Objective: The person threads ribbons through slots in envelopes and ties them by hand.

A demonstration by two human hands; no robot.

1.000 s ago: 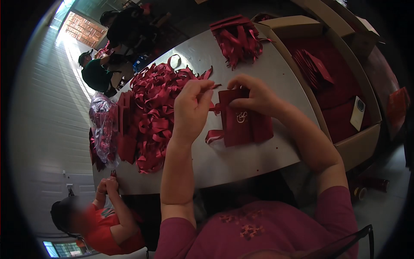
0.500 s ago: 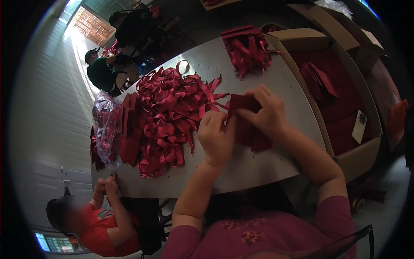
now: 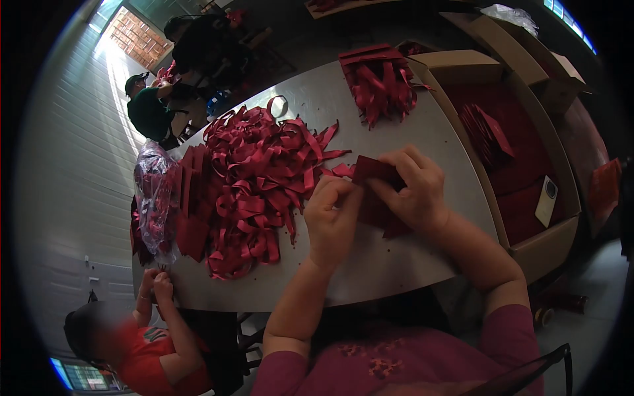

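My right hand (image 3: 416, 188) grips the upper part of a dark red folded card or bag (image 3: 378, 210), thumb on its near face. Beside its left edge is my left hand (image 3: 333, 214), with thumb and fingertips pinched together; what lies between them is too small to make out. A short piece of red ribbon (image 3: 342, 169) shows just above my left fingers. To the left a large heap of loose red ribbons (image 3: 254, 178) lies on the grey table (image 3: 277, 280).
Red bags with ribbons (image 3: 380, 82) lie at the table's far edge. An open carton (image 3: 528, 165) on the right holds red pieces and a phone (image 3: 546, 201). Stacked red bags (image 3: 191, 198) and a plastic-wrapped bundle (image 3: 155, 198) stand left, near a co-worker in red (image 3: 158, 350).
My left hand has moved right to the left edge of the red piece, whose gold print is now out of sight. My right hand still grips it, slightly lower in view.
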